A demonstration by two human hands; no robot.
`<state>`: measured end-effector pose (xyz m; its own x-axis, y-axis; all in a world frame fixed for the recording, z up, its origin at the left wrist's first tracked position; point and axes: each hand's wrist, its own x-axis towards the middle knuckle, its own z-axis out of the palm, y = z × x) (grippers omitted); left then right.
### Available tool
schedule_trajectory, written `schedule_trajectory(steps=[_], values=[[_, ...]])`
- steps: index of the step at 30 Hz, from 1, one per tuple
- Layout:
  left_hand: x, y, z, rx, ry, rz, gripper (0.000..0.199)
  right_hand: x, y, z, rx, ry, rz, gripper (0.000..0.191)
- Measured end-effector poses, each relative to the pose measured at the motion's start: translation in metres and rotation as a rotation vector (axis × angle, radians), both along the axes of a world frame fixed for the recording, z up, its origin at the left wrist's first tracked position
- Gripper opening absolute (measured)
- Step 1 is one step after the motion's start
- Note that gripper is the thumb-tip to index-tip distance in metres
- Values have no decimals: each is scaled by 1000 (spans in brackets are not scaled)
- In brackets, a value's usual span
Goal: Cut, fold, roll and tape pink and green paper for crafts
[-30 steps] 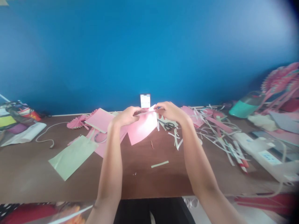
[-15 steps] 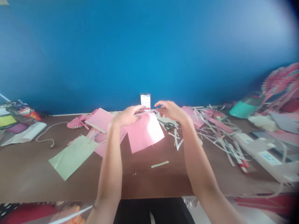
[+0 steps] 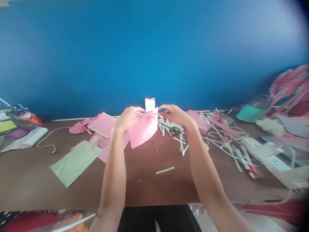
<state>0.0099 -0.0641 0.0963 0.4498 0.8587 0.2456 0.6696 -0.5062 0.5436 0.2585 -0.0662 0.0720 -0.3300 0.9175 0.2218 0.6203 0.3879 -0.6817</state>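
A pink paper sheet (image 3: 143, 130) hangs between my hands, raised off the brown table (image 3: 169, 187), with a narrow folded band along its top edge. My left hand (image 3: 130, 116) grips the sheet's upper left, thumb below and fingers above. At the upper right edge, my right hand (image 3: 172, 114) pinches the paper between thumb and fingertips. Behind the hands, a lit phone (image 3: 150, 103) leans upright against the blue wall. Dark-handled scissors (image 3: 174, 130) lie just past my right wrist.
Pink sheets (image 3: 103, 124), a green sheet (image 3: 76, 163) and a pink paper fan (image 3: 79, 126) lie left. Paper strips (image 3: 224, 137), pens (image 3: 247, 164), a white power strip (image 3: 272, 158) and a teal container (image 3: 252, 112) are right. One short strip (image 3: 165, 170) lies in front.
The pink sheet has risen and shifted slightly left, its lower part now tilted away. My left hand has moved a little left, and my right fingers have closed on the edge.
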Motion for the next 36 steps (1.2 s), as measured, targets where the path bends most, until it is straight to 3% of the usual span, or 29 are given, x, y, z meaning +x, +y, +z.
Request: schedule_trajectory(steps=[19, 36], values=[[0, -8, 7, -78, -14, -55, 29, 2, 10, -7, 48, 3, 43, 30], [-4, -6, 6, -79, 1, -91, 32, -1, 8, -5, -24, -6, 104, 40]])
